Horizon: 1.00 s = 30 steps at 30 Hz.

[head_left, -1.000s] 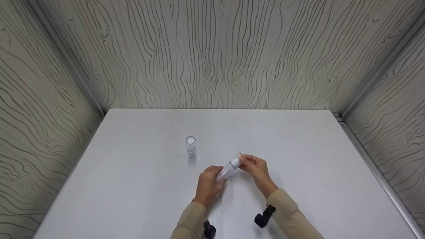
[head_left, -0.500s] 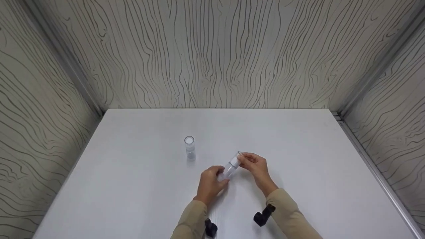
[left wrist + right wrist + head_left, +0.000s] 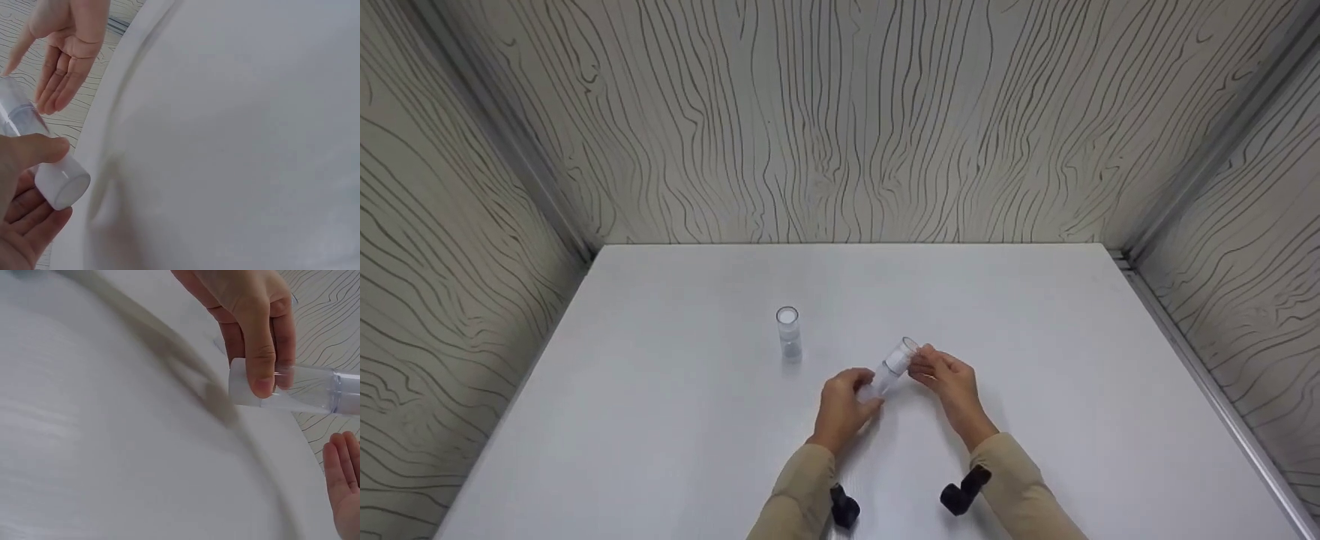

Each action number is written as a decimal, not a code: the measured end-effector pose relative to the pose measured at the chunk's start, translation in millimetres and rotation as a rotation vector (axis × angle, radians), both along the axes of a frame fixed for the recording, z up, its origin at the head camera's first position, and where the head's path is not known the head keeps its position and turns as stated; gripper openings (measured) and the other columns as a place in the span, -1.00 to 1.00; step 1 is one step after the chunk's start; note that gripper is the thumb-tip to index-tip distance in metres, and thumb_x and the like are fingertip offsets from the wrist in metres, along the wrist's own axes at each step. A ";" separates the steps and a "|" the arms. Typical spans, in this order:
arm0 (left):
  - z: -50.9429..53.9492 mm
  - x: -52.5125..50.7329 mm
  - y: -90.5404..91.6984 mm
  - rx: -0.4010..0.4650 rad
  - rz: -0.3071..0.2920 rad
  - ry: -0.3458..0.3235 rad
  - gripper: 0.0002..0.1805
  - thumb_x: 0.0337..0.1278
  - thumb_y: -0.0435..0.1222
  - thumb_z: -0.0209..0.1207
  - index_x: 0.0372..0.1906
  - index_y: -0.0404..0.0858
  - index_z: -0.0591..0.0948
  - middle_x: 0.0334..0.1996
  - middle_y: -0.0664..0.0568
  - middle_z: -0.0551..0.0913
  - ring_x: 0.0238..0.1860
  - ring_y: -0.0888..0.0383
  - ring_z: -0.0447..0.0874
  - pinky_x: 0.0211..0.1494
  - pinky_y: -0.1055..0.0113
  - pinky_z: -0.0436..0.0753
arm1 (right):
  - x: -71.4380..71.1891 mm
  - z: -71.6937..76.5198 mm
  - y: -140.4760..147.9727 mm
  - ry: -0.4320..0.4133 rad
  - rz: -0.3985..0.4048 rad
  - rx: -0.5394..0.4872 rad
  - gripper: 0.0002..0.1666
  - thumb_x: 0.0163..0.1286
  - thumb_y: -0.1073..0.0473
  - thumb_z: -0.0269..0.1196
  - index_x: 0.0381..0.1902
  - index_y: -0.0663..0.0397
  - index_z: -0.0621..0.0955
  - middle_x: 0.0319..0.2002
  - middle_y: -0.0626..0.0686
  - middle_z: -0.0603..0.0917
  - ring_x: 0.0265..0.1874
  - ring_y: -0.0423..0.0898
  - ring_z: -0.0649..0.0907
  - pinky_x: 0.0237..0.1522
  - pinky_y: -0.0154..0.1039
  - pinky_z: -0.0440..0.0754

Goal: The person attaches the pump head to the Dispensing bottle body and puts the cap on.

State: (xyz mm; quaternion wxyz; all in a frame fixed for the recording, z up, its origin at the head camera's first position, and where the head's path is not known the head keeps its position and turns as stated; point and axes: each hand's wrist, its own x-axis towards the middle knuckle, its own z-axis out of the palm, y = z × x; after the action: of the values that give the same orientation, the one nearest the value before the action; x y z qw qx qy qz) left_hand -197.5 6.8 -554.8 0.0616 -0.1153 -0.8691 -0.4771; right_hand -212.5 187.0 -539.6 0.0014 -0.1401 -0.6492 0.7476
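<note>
A clear cylindrical bottle [image 3: 891,369] with white parts is held tilted above the white table, its rimmed end up and to the right. My left hand [image 3: 840,409] grips its lower part; in the left wrist view the thumb lies across the bottle [image 3: 63,179] near its white base. My right hand [image 3: 956,386] is beside the upper end, a fingertip at the rim. Its other fingers look straight in the left wrist view. Whether that fingertip touches is hard to tell. A second similar bottle [image 3: 790,341] stands upright to the left, apart from both hands.
The white table [image 3: 660,420] reaches back to a wood-grain patterned wall [image 3: 825,135]. Similar panels rise at the left and right, with metal framing in the corners. Black wrist devices [image 3: 956,498] sit at both sleeves.
The right hand has loosened from the upper part of the bottle and shifted slightly right, exposing the rim. The left hand and bottle have moved a little to the right. The standing bottle stays put.
</note>
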 end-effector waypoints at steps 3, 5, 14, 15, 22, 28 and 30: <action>-2.1 -2.2 5.5 0.039 0.012 -0.003 -0.64 -0.13 -0.41 0.42 -0.12 -0.36 0.64 -0.18 -0.10 0.74 -0.13 0.07 0.72 0.00 0.27 0.70 | 2.2 -6.9 2.7 -0.033 -0.028 -0.028 -0.57 0.42 0.05 0.16 -0.04 0.38 0.58 -0.35 -0.03 0.77 -0.29 -0.20 0.75 -0.11 -0.34 0.73; -4.4 -3.8 7.9 0.067 0.018 0.010 -0.64 -0.14 -0.43 0.42 -0.12 -0.37 0.63 -0.17 -0.11 0.74 -0.11 0.04 0.73 0.03 0.27 0.70 | 3.7 -10.9 4.3 -0.041 -0.043 -0.053 -0.55 0.42 0.07 0.17 -0.03 0.43 0.56 -0.36 -0.03 0.78 -0.31 -0.20 0.76 -0.12 -0.33 0.73; -10.6 -10.1 17.8 0.103 0.092 -0.012 -0.63 -0.12 -0.42 0.41 -0.10 -0.33 0.62 -0.14 -0.10 0.74 -0.07 0.06 0.73 0.08 0.24 0.69 | 6.1 -20.5 11.2 -0.079 -0.072 -0.074 -0.53 0.42 0.12 0.16 0.01 0.51 0.52 -0.40 -0.03 0.76 -0.34 -0.20 0.76 -0.15 -0.34 0.74; -10.8 -10.9 19.9 0.103 0.099 -0.010 -0.62 -0.12 -0.42 0.41 -0.09 -0.32 0.62 -0.14 -0.10 0.74 -0.07 0.06 0.73 0.08 0.24 0.69 | 6.5 -21.0 11.5 -0.083 -0.073 -0.078 -0.53 0.43 0.13 0.15 0.02 0.51 0.51 -0.40 -0.03 0.76 -0.34 -0.20 0.76 -0.15 -0.34 0.74; -11.6 -16.5 31.8 0.166 0.119 0.011 -0.63 -0.12 -0.48 0.39 -0.11 -0.34 0.59 -0.15 -0.12 0.73 -0.07 0.03 0.73 0.08 0.24 0.68 | 10.6 -23.1 10.8 -0.101 -0.061 -0.088 -0.53 0.42 0.14 0.15 0.04 0.51 0.50 -0.39 -0.02 0.75 -0.34 -0.20 0.75 -0.16 -0.35 0.73; -11.8 -21.8 36.1 0.176 0.148 0.027 -0.63 -0.08 -0.48 0.36 -0.08 -0.35 0.56 -0.12 -0.13 0.68 -0.01 0.00 0.71 0.13 0.25 0.67 | 13.7 -23.8 10.2 -0.103 -0.054 -0.074 -0.53 0.42 0.12 0.16 0.04 0.50 0.50 -0.34 0.03 0.76 -0.30 -0.17 0.75 -0.14 -0.35 0.73; -10.7 -24.4 37.5 0.166 0.152 0.017 -0.63 -0.05 -0.46 0.35 -0.06 -0.33 0.56 -0.10 -0.11 0.68 0.02 0.02 0.69 0.16 0.26 0.65 | 14.0 -23.6 9.6 -0.108 -0.052 -0.068 -0.53 0.43 0.12 0.15 0.04 0.48 0.51 -0.33 0.03 0.76 -0.29 -0.17 0.75 -0.14 -0.35 0.73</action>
State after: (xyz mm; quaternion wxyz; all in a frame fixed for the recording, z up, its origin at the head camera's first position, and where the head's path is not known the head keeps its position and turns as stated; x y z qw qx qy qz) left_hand -221.9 44.3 -565.5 0.1141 -0.0477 -0.8324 -0.5403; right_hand -198.6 196.6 -563.1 -0.0189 -0.1969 -0.6185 0.7605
